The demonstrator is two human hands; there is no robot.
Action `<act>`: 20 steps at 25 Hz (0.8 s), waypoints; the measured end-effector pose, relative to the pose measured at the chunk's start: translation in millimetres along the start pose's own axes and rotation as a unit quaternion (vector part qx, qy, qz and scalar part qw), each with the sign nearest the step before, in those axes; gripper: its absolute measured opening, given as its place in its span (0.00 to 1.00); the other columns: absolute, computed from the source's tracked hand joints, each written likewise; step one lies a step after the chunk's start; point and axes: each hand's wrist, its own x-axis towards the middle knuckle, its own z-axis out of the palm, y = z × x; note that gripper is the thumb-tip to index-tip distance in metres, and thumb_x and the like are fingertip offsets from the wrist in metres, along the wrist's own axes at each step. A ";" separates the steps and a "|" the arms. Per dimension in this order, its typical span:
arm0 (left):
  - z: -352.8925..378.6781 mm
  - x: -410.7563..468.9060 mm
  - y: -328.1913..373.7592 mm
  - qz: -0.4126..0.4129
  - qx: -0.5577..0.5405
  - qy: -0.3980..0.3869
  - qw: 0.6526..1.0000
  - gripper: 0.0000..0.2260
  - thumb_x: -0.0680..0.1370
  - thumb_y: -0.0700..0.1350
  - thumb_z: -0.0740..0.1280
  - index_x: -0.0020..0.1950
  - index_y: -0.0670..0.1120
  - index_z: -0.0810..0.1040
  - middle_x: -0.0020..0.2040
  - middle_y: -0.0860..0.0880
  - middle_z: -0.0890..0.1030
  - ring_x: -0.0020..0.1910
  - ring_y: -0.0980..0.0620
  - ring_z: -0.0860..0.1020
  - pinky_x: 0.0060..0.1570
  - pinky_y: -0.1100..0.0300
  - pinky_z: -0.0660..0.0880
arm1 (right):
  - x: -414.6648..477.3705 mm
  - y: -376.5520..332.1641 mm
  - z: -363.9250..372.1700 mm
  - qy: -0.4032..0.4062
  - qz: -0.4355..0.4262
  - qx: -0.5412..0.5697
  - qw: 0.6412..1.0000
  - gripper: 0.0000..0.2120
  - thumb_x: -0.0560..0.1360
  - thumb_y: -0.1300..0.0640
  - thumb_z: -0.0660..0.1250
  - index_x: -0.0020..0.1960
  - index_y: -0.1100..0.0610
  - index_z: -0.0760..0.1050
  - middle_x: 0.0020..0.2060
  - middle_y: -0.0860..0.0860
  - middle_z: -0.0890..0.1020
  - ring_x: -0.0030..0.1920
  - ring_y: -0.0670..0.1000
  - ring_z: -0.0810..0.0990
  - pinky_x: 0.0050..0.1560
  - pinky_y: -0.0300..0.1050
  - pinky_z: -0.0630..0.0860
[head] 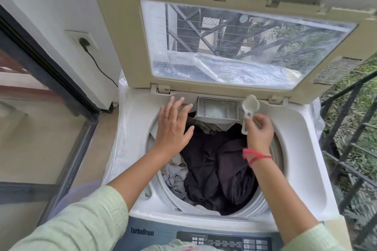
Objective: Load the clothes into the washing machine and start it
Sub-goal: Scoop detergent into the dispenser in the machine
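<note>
Clothes [220, 171] sit inside the drum of the top-load washing machine [302, 169]: mostly dark fabric, grey and pale pieces at the left and front edge; drum looks close to full; lid [234, 43] stands open and upright at the back, its clear window reflecting railings and foliage; detergent drawer [217, 110] is pulled out at the rear rim, over the drum, with pale residue in its middle compartment; right hand [259, 130] pinches the handle of a white scoop [250, 106], bowl up, just right of the drawer; red thread band [255, 156] on that wrist; left hand [173, 126] is open, fingers spread, palm down over the rear-left of the drum opening, holding nothing; whether it touches the rim I cannot tell; hands are apart, drawer between them; pale green sleeves on both arms; control panel [224, 241] runs along the near edge, "TurboDrum" printed at its left; clear plastic sheet tucked along the machine's sides; machine stands in a corner, white wall left with a socket [83, 40] and a black plug and cable in it; dark-framed glass door further left, beige tiled floor; black metal railing [346, 149] right, greenery beyond.
</note>
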 end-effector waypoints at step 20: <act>50.5 30.5 -0.5 0.021 0.056 0.037 0.998 0.46 0.71 0.61 0.61 0.74 0.52 0.31 0.73 0.47 0.27 0.74 0.46 0.32 0.64 0.26 0.48 | -17.7 -10.3 6.5 -0.092 0.357 0.515 0.773 0.04 0.75 0.62 0.66 0.50 0.59 0.74 0.34 0.48 0.75 0.35 0.43 0.75 0.62 0.49 0.74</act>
